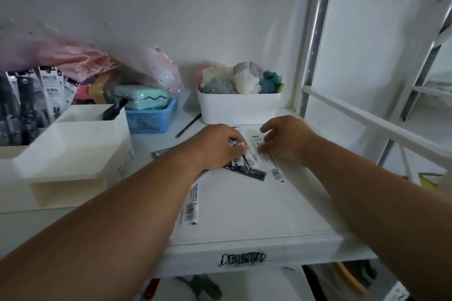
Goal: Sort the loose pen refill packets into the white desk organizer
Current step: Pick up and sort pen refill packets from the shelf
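On the white shelf [244, 215], your left hand [217, 146] pinches slippery clear plastic refill packets [247, 161]; your right hand [286, 139] hovers loosely curled, empty — one could slide free.

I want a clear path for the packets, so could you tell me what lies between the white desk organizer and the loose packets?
In the head view, only bare white shelf separates the organizer from the packets.

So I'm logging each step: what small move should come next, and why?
Probably lift the left hand with the refill packets it grips and carry them left to the white desk organizer. It already pinches some, other packets stand in the organizer, and the right hand only steadies another packet.
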